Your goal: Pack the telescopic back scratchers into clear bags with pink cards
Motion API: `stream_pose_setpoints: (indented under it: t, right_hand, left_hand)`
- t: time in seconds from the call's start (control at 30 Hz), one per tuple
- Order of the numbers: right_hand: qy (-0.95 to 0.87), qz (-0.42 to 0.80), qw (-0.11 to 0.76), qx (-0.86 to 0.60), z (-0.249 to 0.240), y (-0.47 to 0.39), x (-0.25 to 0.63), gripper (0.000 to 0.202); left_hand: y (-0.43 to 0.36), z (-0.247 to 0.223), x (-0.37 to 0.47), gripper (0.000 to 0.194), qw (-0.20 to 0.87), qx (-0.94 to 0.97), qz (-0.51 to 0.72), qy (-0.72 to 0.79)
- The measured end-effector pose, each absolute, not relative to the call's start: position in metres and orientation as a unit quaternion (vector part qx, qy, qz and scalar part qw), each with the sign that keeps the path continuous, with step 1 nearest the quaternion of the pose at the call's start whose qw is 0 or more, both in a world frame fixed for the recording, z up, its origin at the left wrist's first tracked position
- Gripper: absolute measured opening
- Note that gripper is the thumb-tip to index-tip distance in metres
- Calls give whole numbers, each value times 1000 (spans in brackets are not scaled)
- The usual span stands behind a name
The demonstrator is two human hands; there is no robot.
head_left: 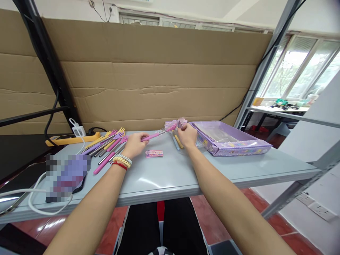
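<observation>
My left hand (136, 144) is closed around the pink handle of a telescopic back scratcher (152, 136), whose metal shaft points right. At its far end, the pink claw head (171, 126) lies against pink printed packaging (182, 123). My right hand (188, 135) pinches this packaging; its fingertips are partly hidden. Below the shaft, a small pink printed card (154, 153) lies flat on the table. Beside my right hand are a blue handle (175, 142) and a yellow handle (179, 141). Several pink, purple and yellow back scratchers (108, 143) lie piled left of my left hand.
A purple printed box (236, 147) with clear plastic inside stands at the right. At the left lie a phone (70, 173), a white cable (33, 198) and a yellow-orange object (62, 140) by a white charger (79, 130). Cardboard (159, 74) backs the grey table (159, 180).
</observation>
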State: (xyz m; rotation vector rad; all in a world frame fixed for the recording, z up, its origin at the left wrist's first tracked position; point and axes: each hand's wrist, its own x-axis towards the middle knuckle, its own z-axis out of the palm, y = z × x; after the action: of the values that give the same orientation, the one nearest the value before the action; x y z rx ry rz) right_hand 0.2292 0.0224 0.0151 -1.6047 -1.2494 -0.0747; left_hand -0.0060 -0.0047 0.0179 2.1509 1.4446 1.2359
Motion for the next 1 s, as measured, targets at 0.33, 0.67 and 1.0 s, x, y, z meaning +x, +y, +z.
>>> stream_pose_setpoints:
  t: [0.33, 0.67, 1.0]
  right_hand:
    - [-504, 2, 586, -635, 19, 27, 244, 20]
    - [-513, 193, 683, -483, 13, 42, 262, 26]
    - [-532, 299, 633, -476, 16, 32, 262, 66]
  left_hand:
    - [-9, 23, -6, 18, 169, 742, 434, 482]
    - [7, 23, -41, 32, 278, 725, 417, 472]
    - [12, 23, -47, 46, 474, 487, 594, 431]
